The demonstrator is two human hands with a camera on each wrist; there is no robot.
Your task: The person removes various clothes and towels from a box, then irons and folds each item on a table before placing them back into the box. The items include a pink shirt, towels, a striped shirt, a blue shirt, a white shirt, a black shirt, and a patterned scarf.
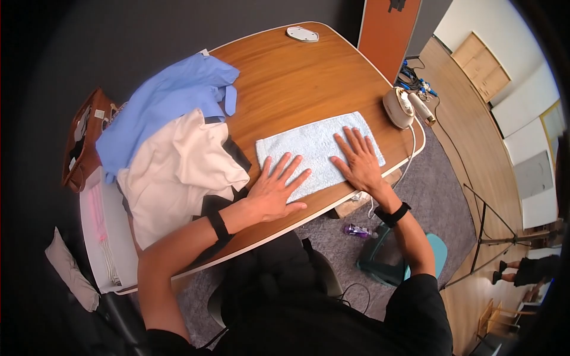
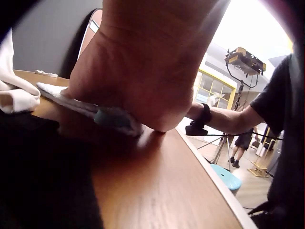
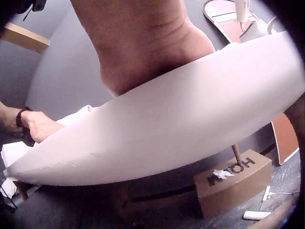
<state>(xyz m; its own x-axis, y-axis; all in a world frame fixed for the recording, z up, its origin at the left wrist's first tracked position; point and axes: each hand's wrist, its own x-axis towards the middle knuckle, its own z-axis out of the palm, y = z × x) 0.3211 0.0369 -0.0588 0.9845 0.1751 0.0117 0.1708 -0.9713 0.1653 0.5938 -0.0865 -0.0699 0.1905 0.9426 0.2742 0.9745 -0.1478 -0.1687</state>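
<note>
A light blue towel (image 1: 314, 155) lies flat on the wooden table (image 1: 285, 77), near its front edge. My left hand (image 1: 274, 191) rests with fingers spread over the towel's left end, its thumb and heel on the wood. Across the right part of the cloth my right hand (image 1: 358, 163) lies flat, fingers straight. In the left wrist view the left hand (image 2: 138, 71) presses beside the towel's edge (image 2: 71, 102). The right wrist view shows the heel of the right hand (image 3: 147, 43) at the white table edge (image 3: 167, 119); its fingers are hidden.
A cream cloth (image 1: 184, 166) and a blue garment (image 1: 172, 101) lie heaped at the left, near a brown bag (image 1: 77, 148). A steam iron (image 1: 399, 108) stands at the right edge, a white plate (image 1: 303, 34) at the far end. A teal stool (image 1: 436, 255) is below.
</note>
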